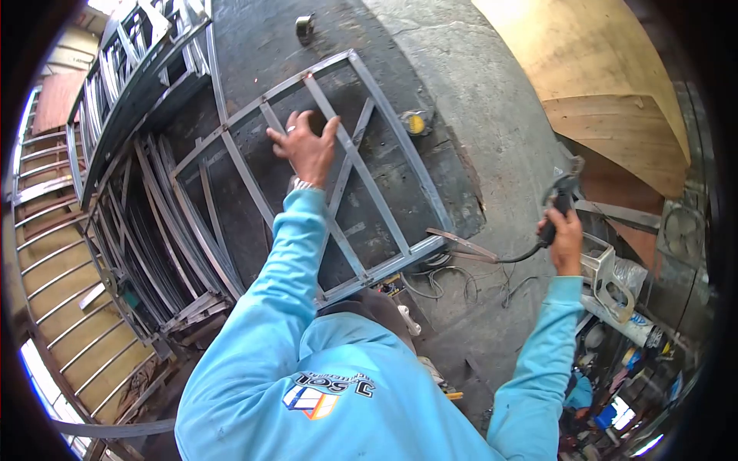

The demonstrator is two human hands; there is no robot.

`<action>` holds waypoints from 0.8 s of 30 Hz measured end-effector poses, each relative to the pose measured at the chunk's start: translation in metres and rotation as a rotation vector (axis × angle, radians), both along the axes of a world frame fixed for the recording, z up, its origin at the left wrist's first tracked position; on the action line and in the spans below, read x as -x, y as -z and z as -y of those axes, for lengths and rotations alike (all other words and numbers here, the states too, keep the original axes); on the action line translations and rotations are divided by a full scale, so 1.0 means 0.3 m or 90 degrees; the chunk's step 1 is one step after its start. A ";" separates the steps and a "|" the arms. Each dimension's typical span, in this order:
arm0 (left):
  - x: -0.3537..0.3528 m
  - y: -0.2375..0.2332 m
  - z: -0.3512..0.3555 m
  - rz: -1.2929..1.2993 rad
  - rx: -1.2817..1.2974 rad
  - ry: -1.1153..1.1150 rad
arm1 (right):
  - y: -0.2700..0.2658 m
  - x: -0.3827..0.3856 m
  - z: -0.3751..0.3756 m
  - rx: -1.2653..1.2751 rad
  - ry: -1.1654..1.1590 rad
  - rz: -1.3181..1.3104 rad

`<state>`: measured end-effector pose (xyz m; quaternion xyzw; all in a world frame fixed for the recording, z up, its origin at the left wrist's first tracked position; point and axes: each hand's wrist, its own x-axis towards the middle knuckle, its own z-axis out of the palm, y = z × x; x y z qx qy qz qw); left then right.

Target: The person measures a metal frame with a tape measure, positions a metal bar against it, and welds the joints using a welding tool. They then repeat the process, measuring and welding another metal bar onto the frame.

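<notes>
My left hand [307, 150] is spread over a welded metal frame [377, 188], fingers apart and nothing in them. Square steel tubes with cross bars and a diagonal brace make up this frame, which lies flat on a dark metal surface. Out to the right, my right hand [566, 240] is wrapped round the black body of what looks like an angle grinder [565, 196], its head pointing up and away from me. From its lower end a black cord runs left. A flat brownish metal strip [465, 244] overlaps the frame's near right corner.
A yellow and black tape measure [416, 123] lies right of the frame, and a small round roll [304, 29] sits beyond it. More metal frames [146, 207] are stacked at left. Plywood sheets [615, 138] stand at right, above a white plastic chair [611, 280] and clutter.
</notes>
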<state>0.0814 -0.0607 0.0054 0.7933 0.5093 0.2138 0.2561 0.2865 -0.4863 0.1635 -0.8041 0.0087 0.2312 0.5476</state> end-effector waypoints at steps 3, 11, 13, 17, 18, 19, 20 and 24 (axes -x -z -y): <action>0.129 -0.015 0.042 0.094 -0.077 0.072 | 0.167 0.075 0.068 0.000 0.002 -0.079; 0.505 -0.081 0.401 0.103 -0.022 0.231 | 0.569 0.112 -0.007 0.013 -0.105 -0.121; 0.564 -0.110 0.459 0.078 0.006 0.252 | 0.597 0.102 -0.055 0.105 -0.148 -0.054; 0.620 -0.159 0.498 0.061 0.020 0.279 | 0.651 0.099 -0.061 0.119 -0.134 0.053; 0.619 -0.173 0.498 0.062 0.017 0.286 | 0.635 0.104 -0.049 0.108 -0.137 0.057; 0.612 -0.184 0.496 0.063 0.006 0.283 | 0.607 0.112 -0.036 0.060 -0.101 -0.040; 0.600 -0.187 0.491 0.072 0.022 0.288 | 0.589 0.125 -0.026 0.012 -0.065 -0.136; 0.486 -0.172 0.481 0.104 0.018 0.337 | 0.558 0.202 0.047 -0.065 0.044 -0.215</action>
